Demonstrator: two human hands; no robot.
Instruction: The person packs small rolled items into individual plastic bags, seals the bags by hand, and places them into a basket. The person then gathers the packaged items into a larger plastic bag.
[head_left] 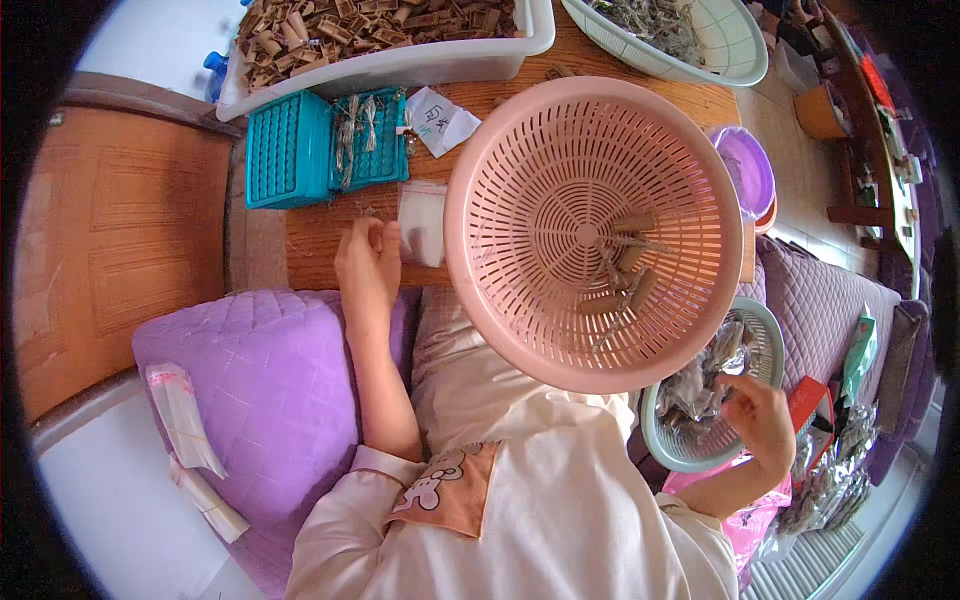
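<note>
Grip, left hand (370, 255): fingers bent and bunched close to the thumb, gap narrow; cannot tell whether anything thin is pinched there. Right hand (757, 425): fingers curled, thumb and forefinger toward the packets (695, 385); cannot tell if a packet is held or only touched.

Head view. Left hand at the near edge of the wooden table (320, 245), just beside a stack of clear bags (422, 230). Right hand over the rim of a green basket (775, 345), low at the right; dark, shiny packets lie inside it.

Between the 2 hands, a large pink colander (520, 190), overhanging the table edge above the lap. Several brown pieces (630, 295) and thin strands in it, gathered right of its middle.

Beyond the left hand, 2 teal racks (288, 150) side by side; silvery bundles (348, 140) lie on the right rack. White paper (440, 122), marked by hand, near that rack. Farther back, a white tub (525, 60) heaped with more brown pieces. Back right, a pale basket (745, 65) of wispy clear packs; purple bucket (745, 165) beside the colander. Purple cushion (260, 400) left of the left forearm, 2 slim plastic bundles (185, 420) at its outer side
</note>
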